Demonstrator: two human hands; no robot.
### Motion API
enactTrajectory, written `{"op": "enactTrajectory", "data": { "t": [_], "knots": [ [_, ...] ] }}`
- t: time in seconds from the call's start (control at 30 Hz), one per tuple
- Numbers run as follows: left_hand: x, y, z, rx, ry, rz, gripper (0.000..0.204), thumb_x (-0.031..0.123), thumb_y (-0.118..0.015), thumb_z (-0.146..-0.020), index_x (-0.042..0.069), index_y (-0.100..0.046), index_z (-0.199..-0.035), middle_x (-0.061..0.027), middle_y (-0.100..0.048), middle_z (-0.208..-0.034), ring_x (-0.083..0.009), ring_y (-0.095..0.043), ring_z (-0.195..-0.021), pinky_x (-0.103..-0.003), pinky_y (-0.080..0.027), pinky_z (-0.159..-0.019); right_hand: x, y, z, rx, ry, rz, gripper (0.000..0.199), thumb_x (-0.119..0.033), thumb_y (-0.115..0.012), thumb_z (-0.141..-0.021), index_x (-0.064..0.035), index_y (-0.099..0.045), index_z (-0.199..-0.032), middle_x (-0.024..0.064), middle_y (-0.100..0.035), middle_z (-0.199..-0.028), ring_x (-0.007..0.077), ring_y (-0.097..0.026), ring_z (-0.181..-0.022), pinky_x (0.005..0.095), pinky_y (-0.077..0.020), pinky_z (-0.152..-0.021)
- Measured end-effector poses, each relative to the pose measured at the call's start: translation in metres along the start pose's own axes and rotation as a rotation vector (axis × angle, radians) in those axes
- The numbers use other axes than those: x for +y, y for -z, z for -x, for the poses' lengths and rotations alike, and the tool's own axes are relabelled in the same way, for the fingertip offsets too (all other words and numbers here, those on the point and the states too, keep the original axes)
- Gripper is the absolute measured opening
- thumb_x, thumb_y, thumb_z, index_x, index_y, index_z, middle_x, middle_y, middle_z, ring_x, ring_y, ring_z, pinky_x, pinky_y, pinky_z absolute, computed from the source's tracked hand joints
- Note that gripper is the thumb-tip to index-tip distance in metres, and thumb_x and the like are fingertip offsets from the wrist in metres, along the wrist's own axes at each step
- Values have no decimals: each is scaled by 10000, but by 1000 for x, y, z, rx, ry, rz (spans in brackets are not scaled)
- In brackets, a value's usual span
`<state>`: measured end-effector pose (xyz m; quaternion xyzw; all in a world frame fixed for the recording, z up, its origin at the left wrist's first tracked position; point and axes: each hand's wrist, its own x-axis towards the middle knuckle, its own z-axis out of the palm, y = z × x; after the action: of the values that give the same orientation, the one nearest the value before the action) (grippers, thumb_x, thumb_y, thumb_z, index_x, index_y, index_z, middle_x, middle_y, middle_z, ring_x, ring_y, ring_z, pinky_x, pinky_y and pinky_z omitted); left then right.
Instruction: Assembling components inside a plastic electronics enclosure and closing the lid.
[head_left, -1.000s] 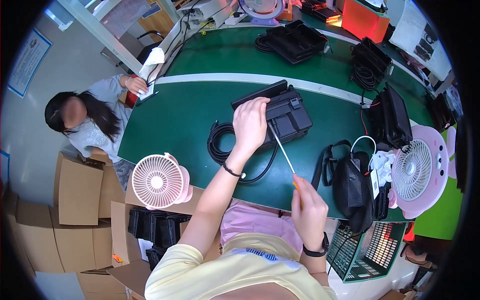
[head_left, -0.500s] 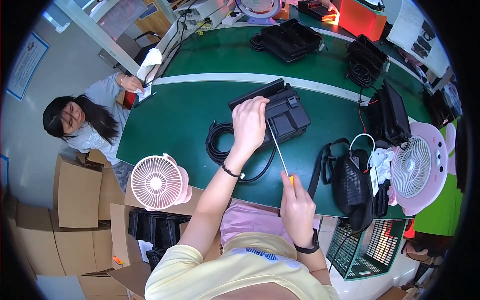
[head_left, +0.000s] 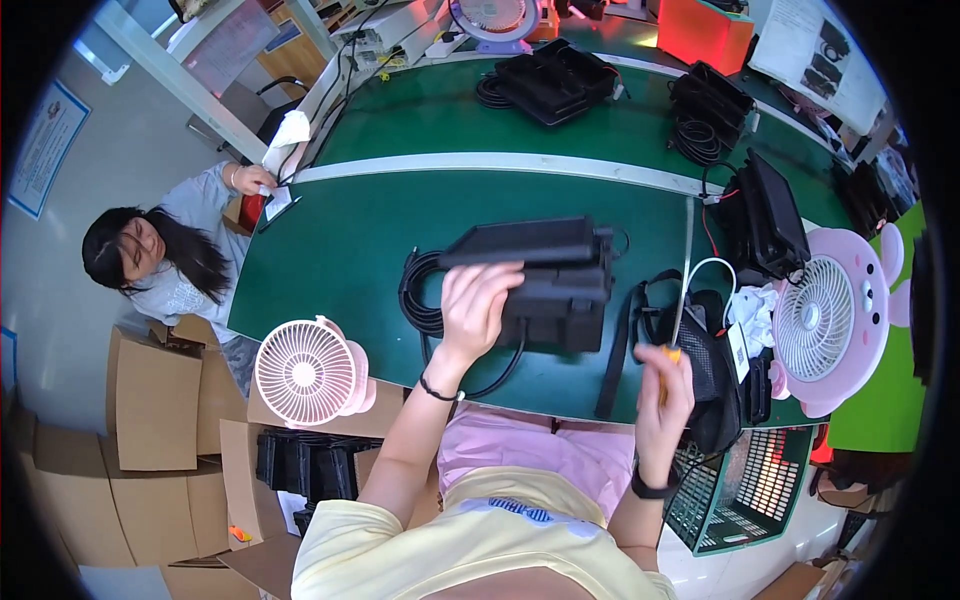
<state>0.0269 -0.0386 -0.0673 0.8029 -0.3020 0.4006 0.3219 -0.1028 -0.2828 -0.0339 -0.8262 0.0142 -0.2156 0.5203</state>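
The left hand (head_left: 480, 300) is in the middle of the frame. Its fingers are curled on the near edge of a black box (head_left: 545, 285) and grip it. The box sits on the green bench (head_left: 340, 250), and its flat lid is tipped up. A black cable (head_left: 425, 300) lies coiled just left of the box, partly under the wrist.

The right hand (head_left: 662, 388) is at the lower right of the frame. It is closed in a fist around the orange handle of a screwdriver (head_left: 680, 285). The thin metal shaft points up, to the right of the box and apart from it.

A black bag (head_left: 700, 370) sits right beside that hand. A pink fan (head_left: 305, 372) stands at the lower left edge of the bench, and another pink fan (head_left: 815, 320) stands at the right. Another person (head_left: 165, 265) sits at the left of the frame, near brown cardboard boxes (head_left: 150, 400).
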Motion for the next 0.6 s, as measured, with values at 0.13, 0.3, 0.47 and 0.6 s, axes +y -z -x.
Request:
{"op": "enactTrajectory", "data": {
  "t": [0.13, 0.3, 0.47, 0.6],
  "knots": [
    [8, 8, 35, -28, -215, -74, 117, 175, -659, -854, 145, -740, -933, -10, -714, -931, -207, -648, -903, -395, -454, -880, 40, -30, -19, 121, -9, 61, 238, -64, -649, -917, -50, -655, -1155, 115, -590, -1072, 214, -592, -946, 305, -470, -843],
    [37, 16, 51, 46, -149, -86, 70, 189, -713, -806, 167, -742, -866, -7, -711, -906, -204, -664, -902, -405, -447, -912, 60, -56, -10, 174, -290, -521, 219, -28, -644, -929, -20, -597, -1143, 18, -571, -1078, 55, -514, -789, 180, -427, -648],
    [61, 11, 57, -28, -144, -122, 196, 299, -730, -815, 207, -739, -988, 31, -715, -958, -145, -660, -909, -382, -443, -902, 78, -65, -9, 191, -223, -448, 198, 45, -626, -904, 6, -607, -1097, 60, -573, -1142, 100, -567, -903, 215, -475, -748],
    [97, -15, 56, -179, -132, -159, 476, 375, -731, -808, 295, -651, -1270, 24, -658, -1130, -175, -648, -976, -452, -420, -942, 73, -67, -10, 201, -162, -460, 202, 114, -620, -845, 12, -601, -1018, 92, -555, -1111, 212, -566, -1093, 328, -432, -986]
  ]
}}
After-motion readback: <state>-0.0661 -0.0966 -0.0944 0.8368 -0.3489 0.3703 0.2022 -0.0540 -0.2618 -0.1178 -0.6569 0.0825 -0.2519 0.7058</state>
